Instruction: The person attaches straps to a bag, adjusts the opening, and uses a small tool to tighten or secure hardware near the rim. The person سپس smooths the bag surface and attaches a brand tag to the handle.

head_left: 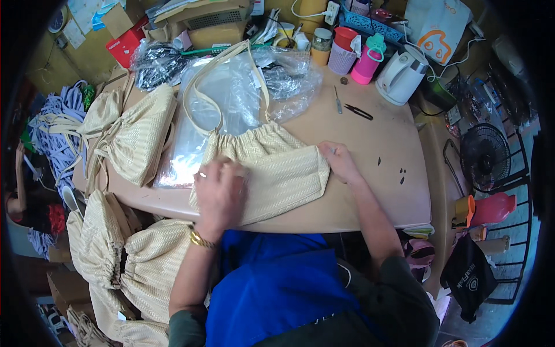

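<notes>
A cream woven drawstring bag point(280, 179) lies on its side on the tan table, its gathered mouth facing away from me. Its long strap point(199, 87) loops toward the back of the table. At the bag's right corner, my right hand point(341, 163) pinches the edge between thumb and fingers. Over the bag's left part is my left hand point(219, 191), smeared by motion, so its fingers and any grip are unclear. Under the strap and bag's left side are clear plastic bags point(179, 156).
More cream bags lie at the table's left point(139, 144) and below its edge point(156, 260). Black thread snips point(359, 111) and a thin metal tool point(338, 99) rest on the right. Behind them stand a white kettle point(399, 75), a pink bottle point(367, 63) and jars.
</notes>
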A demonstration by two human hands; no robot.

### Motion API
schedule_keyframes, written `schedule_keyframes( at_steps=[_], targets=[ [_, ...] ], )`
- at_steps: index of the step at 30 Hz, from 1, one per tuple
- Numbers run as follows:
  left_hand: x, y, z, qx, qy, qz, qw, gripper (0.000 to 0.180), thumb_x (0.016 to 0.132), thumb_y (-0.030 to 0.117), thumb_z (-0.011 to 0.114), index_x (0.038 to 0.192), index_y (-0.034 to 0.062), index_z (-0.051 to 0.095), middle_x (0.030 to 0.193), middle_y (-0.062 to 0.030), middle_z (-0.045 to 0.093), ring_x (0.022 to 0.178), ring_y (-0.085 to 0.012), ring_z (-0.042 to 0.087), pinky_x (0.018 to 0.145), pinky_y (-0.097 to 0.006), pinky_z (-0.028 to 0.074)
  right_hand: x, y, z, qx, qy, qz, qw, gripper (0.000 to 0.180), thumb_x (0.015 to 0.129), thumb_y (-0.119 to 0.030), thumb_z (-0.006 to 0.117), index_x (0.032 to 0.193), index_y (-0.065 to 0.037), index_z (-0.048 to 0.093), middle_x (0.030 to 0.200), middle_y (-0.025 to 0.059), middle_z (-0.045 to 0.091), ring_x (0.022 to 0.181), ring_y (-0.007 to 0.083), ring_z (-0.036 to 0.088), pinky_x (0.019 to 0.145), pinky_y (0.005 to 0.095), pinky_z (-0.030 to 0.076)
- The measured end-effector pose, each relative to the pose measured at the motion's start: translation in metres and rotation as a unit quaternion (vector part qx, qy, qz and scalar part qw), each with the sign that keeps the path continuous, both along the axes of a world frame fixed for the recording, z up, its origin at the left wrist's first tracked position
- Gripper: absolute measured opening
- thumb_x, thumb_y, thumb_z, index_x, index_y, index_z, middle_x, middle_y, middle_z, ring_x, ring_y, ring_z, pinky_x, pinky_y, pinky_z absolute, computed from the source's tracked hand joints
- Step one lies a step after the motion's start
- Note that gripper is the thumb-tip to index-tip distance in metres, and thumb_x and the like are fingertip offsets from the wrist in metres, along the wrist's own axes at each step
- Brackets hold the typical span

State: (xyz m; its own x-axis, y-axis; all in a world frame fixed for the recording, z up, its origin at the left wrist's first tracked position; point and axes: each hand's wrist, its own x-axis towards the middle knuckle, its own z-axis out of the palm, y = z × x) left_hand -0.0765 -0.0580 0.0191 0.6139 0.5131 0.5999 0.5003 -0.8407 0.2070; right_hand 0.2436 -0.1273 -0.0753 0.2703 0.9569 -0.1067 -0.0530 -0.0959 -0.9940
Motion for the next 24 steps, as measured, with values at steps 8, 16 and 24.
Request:
schedule_keyframes(
  at_steps=[8, 16, 24],
  targets=[
    [0.103, -0.018, -0.015, -0.011, -0.03, -0.094, 0.995, 0.029, 0.077, 0.016, 0.075, 0.104, 0.0081, 0.068, 0.099, -0.0037, 0.064, 0.086, -0.022, 0.061, 0.078, -0.038, 0.044, 0.009, -0.007, 0.037, 0.134, -0.506, -0.261, 0.811, 0.014, 0.09, -0.012, 0.066, 0.1, -0.002, 0.068, 0.098, 0.0123, 0.062, 0.091, 0.0252, 0.059, 0.079, 0.036, 0.048],
    [0.114, 0.01, -0.046, -0.222, -0.154, -0.126, 0.955, 0.019, 0.086, 0.016, 0.069, 0.078, 0.0004, 0.063, 0.066, -0.0148, 0.059, 0.061, -0.0332, 0.057, 0.059, -0.043, 0.046, -0.035, -0.017, 0.016, 0.058, -0.33, -0.142, 0.931, 0.01, 0.089, -0.008, 0.067, 0.093, 0.0, 0.063, 0.093, 0.0134, 0.062, 0.082, 0.0287, 0.061, 0.076, 0.0374, 0.05],
    [0.112, -0.001, -0.003, 0.005, -0.154, -0.016, 0.988, 0.014, 0.081, 0.012, 0.074, 0.091, 0.0046, 0.066, 0.094, -0.0108, 0.061, 0.086, -0.0303, 0.059, 0.076, -0.036, 0.046, -0.065, -0.052, 0.005, 0.051, -0.115, -0.135, 0.983, 0.023, 0.092, -0.018, 0.068, 0.079, 0.0, 0.061, 0.062, -0.0025, 0.054, 0.057, 0.0047, 0.043, 0.051, 0.0256, 0.036]
  ],
)
